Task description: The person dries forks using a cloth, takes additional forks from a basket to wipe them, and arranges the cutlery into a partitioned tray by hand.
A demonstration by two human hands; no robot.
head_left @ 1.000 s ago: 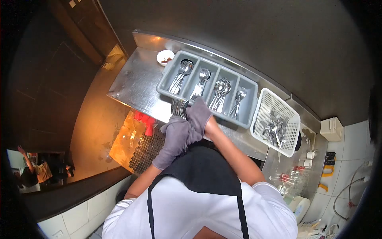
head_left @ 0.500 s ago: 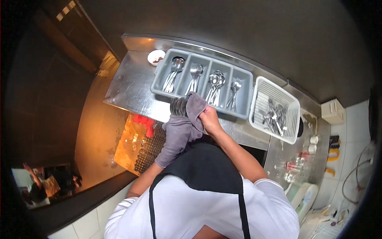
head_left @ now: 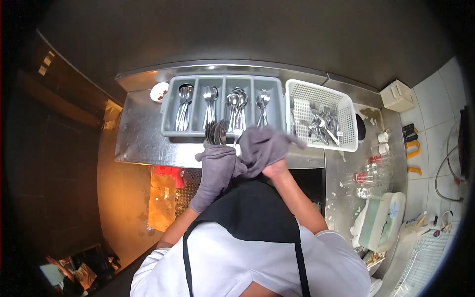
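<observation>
the left hand point(head_left: 217, 162), covered in grey fabric, closes around a bunch of forks point(head_left: 216, 132), pinching them by the lower ends so the heads stand up together. the forks are outside the tray point(head_left: 278, 101), just in front of its near edge. 1 more piece sticks up just right of the bunch; i cannot tell which hand holds it.

the right hand point(head_left: 273, 170) is mostly under a grey cloth point(head_left: 262, 146), which is bunched and partly blurred. its fingers are hidden, so i cannot tell whether they are spread or pressed together. the cloth meets the left hand's covering; whether it is 1 piece or 2 is unclear.

the work looks partway along. all 4 compartments of the tray have some cutlery, lying mostly lengthwise with heads toward the wall. the 3rd from the left has spoons point(head_left: 236, 101); the 4th seems to have mostly forks. what is mixed into the first 2 is too small to tell. not yet in the tray are the bunch in hand and a jumbled pile point(head_left: 324, 121) in the white basket point(head_left: 316, 91), just right of the tray. a bowl point(head_left: 159, 92) sits by the tray's left end.
</observation>
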